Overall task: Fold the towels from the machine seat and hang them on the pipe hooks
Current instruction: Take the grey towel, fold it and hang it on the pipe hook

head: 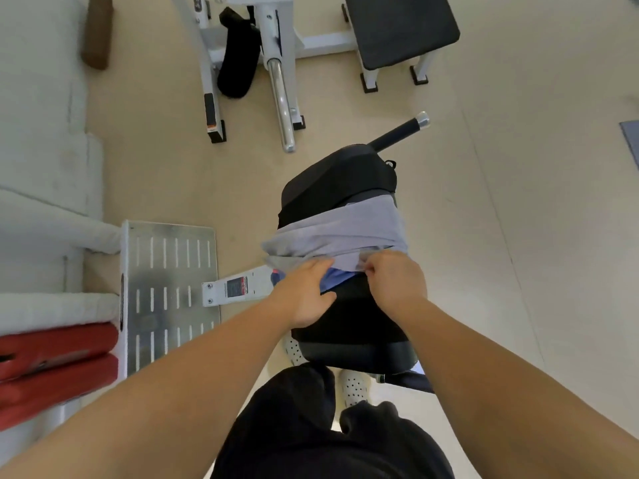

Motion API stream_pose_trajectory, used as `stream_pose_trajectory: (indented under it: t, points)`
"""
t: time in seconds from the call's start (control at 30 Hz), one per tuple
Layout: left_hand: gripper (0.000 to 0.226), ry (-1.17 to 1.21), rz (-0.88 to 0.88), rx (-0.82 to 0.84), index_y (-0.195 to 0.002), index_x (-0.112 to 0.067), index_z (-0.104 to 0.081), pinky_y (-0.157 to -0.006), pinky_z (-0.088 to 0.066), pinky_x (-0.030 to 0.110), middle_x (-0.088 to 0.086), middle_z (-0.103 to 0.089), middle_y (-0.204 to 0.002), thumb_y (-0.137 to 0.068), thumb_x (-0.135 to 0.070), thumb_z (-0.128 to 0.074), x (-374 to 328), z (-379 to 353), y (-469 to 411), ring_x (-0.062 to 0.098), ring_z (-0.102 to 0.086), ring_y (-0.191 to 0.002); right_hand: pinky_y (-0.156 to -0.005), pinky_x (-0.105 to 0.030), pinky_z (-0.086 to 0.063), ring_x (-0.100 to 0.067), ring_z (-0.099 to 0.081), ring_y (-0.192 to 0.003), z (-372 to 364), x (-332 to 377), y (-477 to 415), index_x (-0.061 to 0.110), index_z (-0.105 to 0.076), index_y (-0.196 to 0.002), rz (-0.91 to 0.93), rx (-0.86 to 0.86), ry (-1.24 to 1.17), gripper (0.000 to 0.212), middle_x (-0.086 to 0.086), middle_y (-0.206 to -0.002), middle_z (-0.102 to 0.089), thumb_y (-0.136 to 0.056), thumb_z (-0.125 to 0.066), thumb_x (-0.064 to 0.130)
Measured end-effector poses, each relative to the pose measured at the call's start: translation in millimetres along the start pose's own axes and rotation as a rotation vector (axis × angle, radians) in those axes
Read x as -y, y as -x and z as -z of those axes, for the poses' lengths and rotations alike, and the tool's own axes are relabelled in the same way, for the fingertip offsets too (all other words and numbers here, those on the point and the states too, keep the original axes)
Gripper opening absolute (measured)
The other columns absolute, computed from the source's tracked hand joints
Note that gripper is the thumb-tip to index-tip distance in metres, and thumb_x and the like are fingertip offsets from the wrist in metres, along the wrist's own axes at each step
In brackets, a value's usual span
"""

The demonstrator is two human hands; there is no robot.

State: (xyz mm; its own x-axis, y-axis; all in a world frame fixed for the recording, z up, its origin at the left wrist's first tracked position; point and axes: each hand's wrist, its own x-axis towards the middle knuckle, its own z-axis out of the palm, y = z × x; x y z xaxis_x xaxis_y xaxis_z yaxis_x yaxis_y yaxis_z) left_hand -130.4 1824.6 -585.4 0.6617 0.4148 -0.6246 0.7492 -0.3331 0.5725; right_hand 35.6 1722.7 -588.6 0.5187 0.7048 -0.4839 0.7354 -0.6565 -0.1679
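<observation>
On the seat (349, 316), both hands' fingertips hidden under grey towel (339, 233)

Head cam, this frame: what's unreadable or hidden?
- Pipe hooks: not in the head view.
- Towel count: a grey towel covers the pile on the seat; only an edge of a blue towel shows.
- Left hand fingertips: tucked under the grey towel, grip unclear.
- Right hand: pinches the grey hem; fingers hide how many layers.
- Label: too small to read.
</observation>
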Motion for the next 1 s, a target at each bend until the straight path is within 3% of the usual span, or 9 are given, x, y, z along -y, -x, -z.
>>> stream_pose_trajectory:
  t: [0.07, 0.23, 0.33, 0.43, 0.5, 0.57, 0.8, 0.93, 1.0]
  points:
    - [0.063, 0.008, -0.028, -0.027, -0.153, -0.025, -0.033, -0.114, -0.037, 0.046, 0.003, -0.041, -0.155, -0.096, -0.032, -0.061, -1, 5, 1, 0.028, -0.046, -0.136, -0.064, -0.032, -0.036, -0.024, -0.059, -0.078, 5, 7, 2, 0.017, -0.065, -0.088, 0.006, -0.054, 0.0, 0.02, 0.003, -0.081, -0.053, -0.098, -0.048, 0.016]
    - [0.058, 0.012, -0.1, -0.128, -0.149, -0.032, -0.042, -0.112, -0.04, 0.043, -0.002, -0.047, -0.15, -0.095, -0.033, -0.062, -12, 25, 5, 0.023, -0.047, -0.132, -0.069, -0.032, -0.046, -0.021, -0.059, -0.076, 34, 40, 14, 0.023, -0.062, -0.098, 0.133, -0.096, -0.134, 0.01, 0.003, -0.084, -0.062, -0.101, -0.053, 0.024]
    - [0.036, 0.211, -0.136, -0.179, -0.128, -0.03, -0.06, -0.102, -0.048, 0.044, 0.001, -0.063, -0.128, -0.092, -0.036, -0.06, -13, 35, 10, 0.021, -0.059, -0.117, -0.071, -0.037, -0.051, -0.023, -0.062, -0.08, 56, 65, 29, 0.019, -0.063, -0.101, 0.255, -0.135, -0.223, 0.018, -0.002, -0.089, -0.066, -0.102, -0.046, 0.027]
    - [0.021, 0.405, -0.108, -0.282, -0.104, -0.005, -0.065, -0.083, -0.049, 0.039, 0.009, -0.066, -0.098, -0.101, -0.02, -0.052, -16, 52, 27, 0.02, -0.059, -0.09, -0.071, -0.039, -0.052, -0.021, -0.062, -0.078, 71, 80, 41, 0.02, -0.062, -0.1, 0.304, -0.183, -0.278, 0.02, -0.001, -0.086, -0.066, -0.103, -0.045, 0.03]
    - [0.019, 0.383, -0.092, -0.38, -0.092, -0.005, -0.065, -0.074, -0.045, 0.041, 0.012, -0.064, -0.085, -0.1, -0.02, -0.057, -13, 66, 43, 0.027, -0.056, -0.079, -0.072, -0.036, -0.053, -0.02, -0.063, -0.076, 76, 84, 43, 0.022, -0.064, -0.101, 0.328, -0.196, -0.228, 0.017, 0.0, -0.083, -0.064, -0.103, -0.049, 0.031]
    - [0.017, 0.42, -0.041, -0.461, -0.084, -0.01, -0.062, -0.067, -0.042, 0.036, 0.005, -0.058, -0.074, -0.097, -0.02, -0.061, -5, 77, 59, 0.022, -0.049, -0.069, -0.081, -0.035, -0.055, -0.024, -0.066, -0.082, 81, 88, 46, 0.019, -0.066, -0.108, 0.35, -0.161, -0.154, 0.018, -0.005, -0.09, -0.068, -0.103, -0.052, 0.029]
    - [0.005, 0.766, -0.001, -0.707, -0.085, -0.01, -0.067, -0.063, -0.05, 0.028, 0.001, -0.067, -0.073, -0.09, -0.009, -0.068, -11, 102, 130, 0.012, -0.06, -0.066, -0.073, -0.039, -0.055, -0.019, -0.062, -0.075, 113, 100, 65, 0.026, -0.072, -0.099, 0.462, -0.217, -0.171, 0.019, 0.004, -0.079, -0.068, -0.097, -0.053, 0.028]
    - [0.014, 0.773, 0.0, -0.843, -0.078, -0.018, -0.068, -0.062, -0.049, 0.025, -0.002, -0.068, -0.069, -0.086, -0.009, -0.075, -20, 109, 181, 0.012, -0.061, -0.066, -0.069, -0.039, -0.051, -0.018, -0.057, -0.07, 131, 103, 79, 0.02, -0.065, -0.101, 0.61, -0.104, -0.348, 0.016, 0.004, -0.074, -0.061, -0.101, -0.049, 0.019]
    - [0.017, 0.751, 0.013, -0.921, -0.075, -0.024, -0.069, -0.063, -0.048, 0.024, -0.002, -0.07, -0.071, -0.084, -0.013, -0.078, -23, 107, 205, 0.01, -0.062, -0.067, -0.07, -0.032, -0.048, -0.014, -0.054, -0.072, 142, 108, 87, 0.018, -0.064, -0.106, 0.682, -0.087, -0.469, 0.016, 0.006, -0.077, -0.06, -0.102, -0.048, 0.014]
